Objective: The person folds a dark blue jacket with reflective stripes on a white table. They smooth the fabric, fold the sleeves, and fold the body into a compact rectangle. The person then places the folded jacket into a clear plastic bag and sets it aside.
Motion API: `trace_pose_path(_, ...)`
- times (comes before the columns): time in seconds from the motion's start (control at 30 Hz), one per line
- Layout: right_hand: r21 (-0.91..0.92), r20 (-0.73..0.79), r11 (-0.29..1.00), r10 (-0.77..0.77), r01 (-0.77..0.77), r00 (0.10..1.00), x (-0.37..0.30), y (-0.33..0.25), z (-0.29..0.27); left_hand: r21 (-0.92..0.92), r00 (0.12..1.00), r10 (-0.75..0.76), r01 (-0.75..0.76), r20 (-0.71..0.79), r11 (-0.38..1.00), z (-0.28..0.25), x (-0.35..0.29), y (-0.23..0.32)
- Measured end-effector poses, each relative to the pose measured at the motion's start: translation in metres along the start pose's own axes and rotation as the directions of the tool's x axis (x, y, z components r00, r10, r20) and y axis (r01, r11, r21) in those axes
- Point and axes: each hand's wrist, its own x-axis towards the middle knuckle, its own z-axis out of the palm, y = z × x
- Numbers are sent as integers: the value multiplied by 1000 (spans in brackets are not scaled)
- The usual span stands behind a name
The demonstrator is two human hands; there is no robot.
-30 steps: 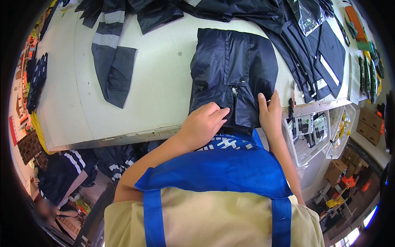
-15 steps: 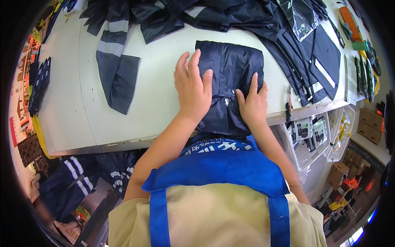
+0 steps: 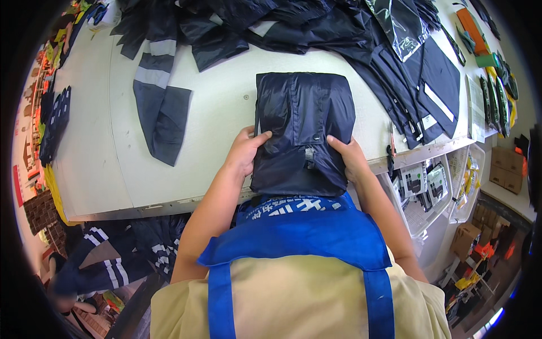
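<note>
A dark navy folded garment (image 3: 307, 107), shiny and rectangular, lies at the near edge of the table in front of me. Down its middle runs a placket with a small snap, and a small pale tag shows just below. My left hand (image 3: 245, 151) grips its left edge, thumb on top and the other fingers partly hidden at the side. On the opposite edge my right hand (image 3: 351, 155) holds it the same way, thumb near the snap and fingers tucked out of sight.
Dark garments (image 3: 282, 28) are heaped along the far side of the white table (image 3: 212, 113). A sleeve with grey bands (image 3: 161, 104) hangs down from them. Scissors (image 3: 390, 148) lie by the right edge, above a white basket (image 3: 420, 212) of packets. Another person's hand appears lower left.
The folded garment has shifted slightly left and toward me. My left hand, earlier spread along its upper left edge, has come down to grip the side; my right hand has closed around the right side.
</note>
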Motion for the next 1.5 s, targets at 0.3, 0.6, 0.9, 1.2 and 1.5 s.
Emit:
trace_pose_path(0.3,-909,258,225,-359,351,897,22,-116,5,-403,955,238,-151,177,903,66,-33,-42)
trace_pose_path(0.6,-879,467,-157,-466,449,751,-55,-37,32,-342,999,-5,20,44,939,67,-34,-83)
trace_pose_path(0.9,-937,256,53,-569,346,781,-65,-5,-3,139,907,207,-274,367,952,97,-67,-70)
trace_pose_path(1.2,-449,-275,817,-513,363,814,-108,-29,-120,409,698,415,-694,584,593,211,84,-11)
trace_pose_path(1.5,-129,-574,956,-289,264,766,-146,-37,-198,221,988,-108,80,114,972,310,166,6)
